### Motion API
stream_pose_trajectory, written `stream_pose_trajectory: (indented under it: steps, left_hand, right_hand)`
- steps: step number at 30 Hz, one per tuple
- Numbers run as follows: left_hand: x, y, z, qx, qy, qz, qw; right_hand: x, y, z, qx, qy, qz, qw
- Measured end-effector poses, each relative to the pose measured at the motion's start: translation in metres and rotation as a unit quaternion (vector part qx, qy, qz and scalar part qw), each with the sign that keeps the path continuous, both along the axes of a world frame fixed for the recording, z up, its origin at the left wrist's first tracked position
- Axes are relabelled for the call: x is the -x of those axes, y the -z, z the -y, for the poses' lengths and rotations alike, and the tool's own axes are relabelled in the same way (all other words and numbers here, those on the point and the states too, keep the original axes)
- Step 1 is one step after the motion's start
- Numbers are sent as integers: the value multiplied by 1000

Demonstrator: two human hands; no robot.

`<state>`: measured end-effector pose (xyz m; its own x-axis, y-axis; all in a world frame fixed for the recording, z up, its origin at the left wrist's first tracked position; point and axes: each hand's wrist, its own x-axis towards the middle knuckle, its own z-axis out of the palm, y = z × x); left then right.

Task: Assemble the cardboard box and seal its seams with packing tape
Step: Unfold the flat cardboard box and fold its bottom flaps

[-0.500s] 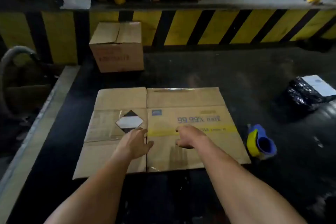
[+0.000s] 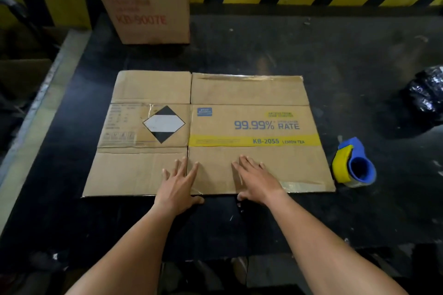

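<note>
so the flattened box (image 2: pixel 208 134) lies unopened on the dark bench (image 2: pixel 335 60), with the tape dispenser (image 2: pixel 354 168) just beside its right edge. both the left hand (image 2: pixel 178 184) and right hand (image 2: pixel 257 181) rest palm-down on the box's near flaps, fingers (image 2: pixel 247 163) spread and gripping nothing. likely risk: old glossy tape on the box's near edge could tear the flap when lifted, or the box could slide away from the hands on the smooth bench.

Head view, steeply downward, close.
</note>
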<state>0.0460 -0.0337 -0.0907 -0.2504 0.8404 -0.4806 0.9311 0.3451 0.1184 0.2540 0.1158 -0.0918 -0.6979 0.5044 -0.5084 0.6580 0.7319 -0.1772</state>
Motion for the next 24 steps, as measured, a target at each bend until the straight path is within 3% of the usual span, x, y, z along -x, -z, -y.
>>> stream_pose_trajectory:
  steps: [7,11,16,24]
  left_hand:
    - [6,-10,1,-33,18,-20,999]
    - [18,-37,1,-135,14,-50,990]
    - [36,-97,-23,-263,48,-95,959]
    - [69,-206,-64,-416,40,-145,897]
  right_hand:
    - [5,-14,-3,-78,-113,-2,991]
    - [6,-48,-16,-97,-121,-80,985]
    - [12,-108,-37,-118,-119,-186,968]
    - [31,-237,-68,-148,-93,-191,966]
